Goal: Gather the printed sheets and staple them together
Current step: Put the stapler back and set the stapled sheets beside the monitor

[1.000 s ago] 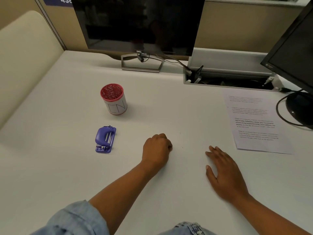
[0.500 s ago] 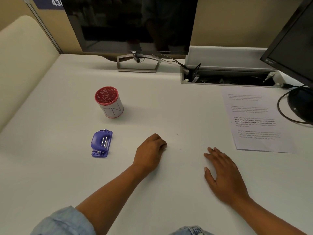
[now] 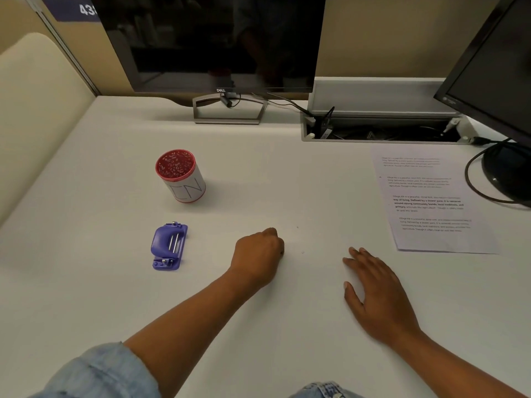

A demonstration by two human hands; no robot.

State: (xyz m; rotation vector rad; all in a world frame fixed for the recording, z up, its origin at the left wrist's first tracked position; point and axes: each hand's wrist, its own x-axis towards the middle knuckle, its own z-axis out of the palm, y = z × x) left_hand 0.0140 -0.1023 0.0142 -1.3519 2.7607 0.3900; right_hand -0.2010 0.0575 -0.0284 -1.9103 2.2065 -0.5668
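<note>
Printed sheets (image 3: 428, 199) lie in a stack on the white desk at the right, text facing up. A small purple stapler (image 3: 169, 246) lies on the desk at the left. My left hand (image 3: 257, 257) rests in the middle of the desk as a closed fist with nothing visible in it, to the right of the stapler. My right hand (image 3: 376, 294) lies flat on the desk, palm down, fingers slightly apart, below and left of the sheets and not touching them.
A red-rimmed cup (image 3: 181, 175) stands behind the stapler. A dark monitor (image 3: 212, 41) on a stand is at the back. An open cable tray (image 3: 379, 130) sits behind the sheets. A second monitor (image 3: 494, 67) with its round base and cable is at the far right.
Both hands stay where they were on the desk. The view has shifted a little, so everything sits slightly lower and further left than one second ago.
</note>
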